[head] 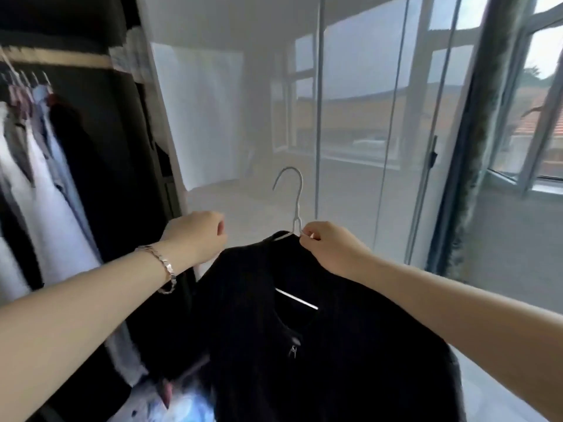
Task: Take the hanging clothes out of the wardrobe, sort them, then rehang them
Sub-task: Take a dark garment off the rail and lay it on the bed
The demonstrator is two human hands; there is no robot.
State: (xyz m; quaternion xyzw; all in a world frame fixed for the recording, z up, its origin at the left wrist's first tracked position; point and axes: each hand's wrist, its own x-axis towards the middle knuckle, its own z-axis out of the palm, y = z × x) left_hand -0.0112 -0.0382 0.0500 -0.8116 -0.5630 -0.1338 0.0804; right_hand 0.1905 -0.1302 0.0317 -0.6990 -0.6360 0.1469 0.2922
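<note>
A black zip-up garment (320,345) hangs on a white hanger (292,205) in front of me, hook pointing up. My right hand (329,248) pinches the hanger just below its hook. My left hand (198,236), wearing a silver bracelet, grips the garment's left shoulder with curled fingers. At the far left, the open wardrobe holds several hanging clothes (39,166), white, grey and dark, on a wooden rail (61,59).
A glossy wardrobe door (350,117) straight ahead reflects the room and windows. A dark curtain (475,147) hangs on the right beside an open window (536,117). Light blue fabric (185,403) lies low at the wardrobe's bottom.
</note>
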